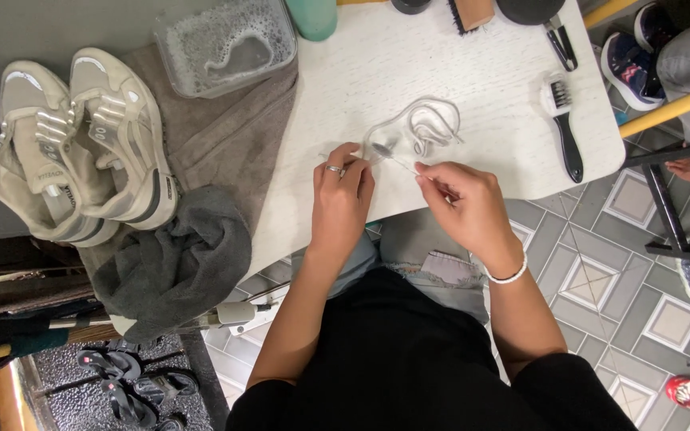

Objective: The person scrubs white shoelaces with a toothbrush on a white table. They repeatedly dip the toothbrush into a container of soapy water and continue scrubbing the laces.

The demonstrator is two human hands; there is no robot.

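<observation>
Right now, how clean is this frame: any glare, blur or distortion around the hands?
Head view: even, soft light, faint shadows under the left hand and right hand; both sharp. The white laces nearly wash out against the white table. Mild wide-angle bend at the edges, shoes slightly stretched. No motion blur.

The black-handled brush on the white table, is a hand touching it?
No: the black-handled brush lies alone, while both hands pinch a white shoelace.

Two pale sneakers (81, 144), two cloths (177, 259), two brushes (562, 128), one soapy tub (225, 44), one white shoelace (421, 128).
</observation>
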